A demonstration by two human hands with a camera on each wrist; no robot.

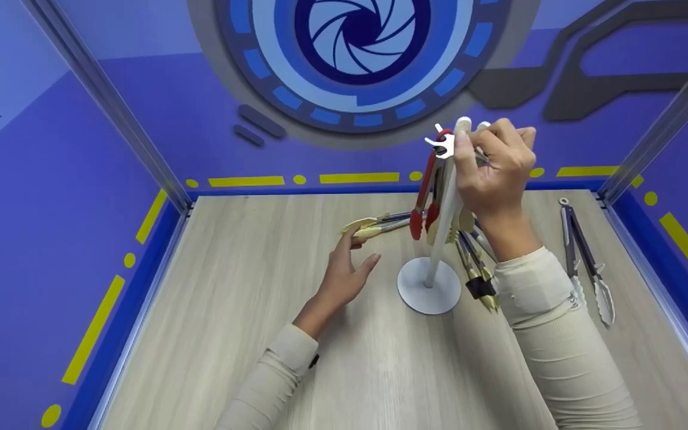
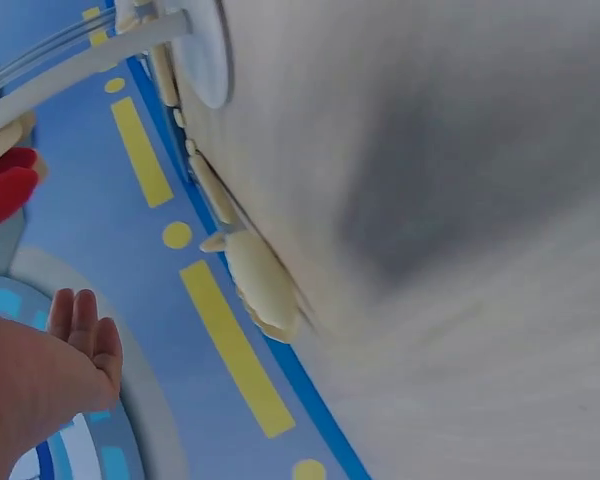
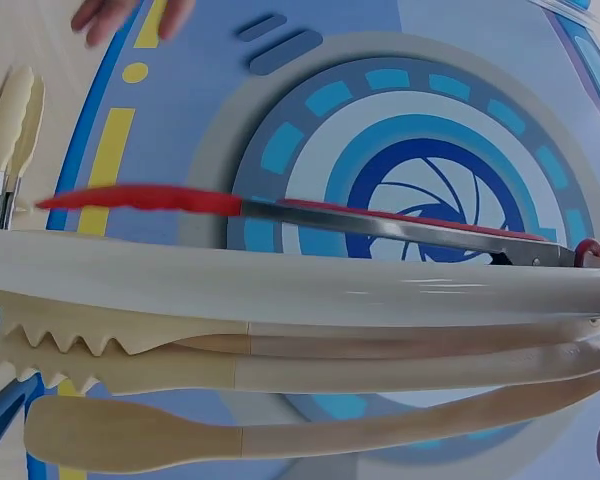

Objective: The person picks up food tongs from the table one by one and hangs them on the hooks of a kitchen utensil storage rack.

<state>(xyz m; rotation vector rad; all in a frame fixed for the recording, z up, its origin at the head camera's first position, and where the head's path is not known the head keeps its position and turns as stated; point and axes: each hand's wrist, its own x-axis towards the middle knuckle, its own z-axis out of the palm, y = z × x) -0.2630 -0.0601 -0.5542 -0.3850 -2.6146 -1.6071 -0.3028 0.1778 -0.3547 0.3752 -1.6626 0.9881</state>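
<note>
Atop the white utensil stand (image 1: 440,239), the right hand (image 1: 496,170) has its fingers curled round the hook end, probably steadying it while the red-tipped tongs (image 1: 423,191) hang, heads down, by their looped end. The left hand (image 1: 344,269), holding nothing, fingers loosely bent, is near beige-tipped tongs (image 1: 383,229) on the table (image 1: 260,334), perhaps ready to lift them.

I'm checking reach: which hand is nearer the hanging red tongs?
Right. The right hand is close beside the upper end of the red tongs; the left hand is off to the left of their lower ends.
</note>
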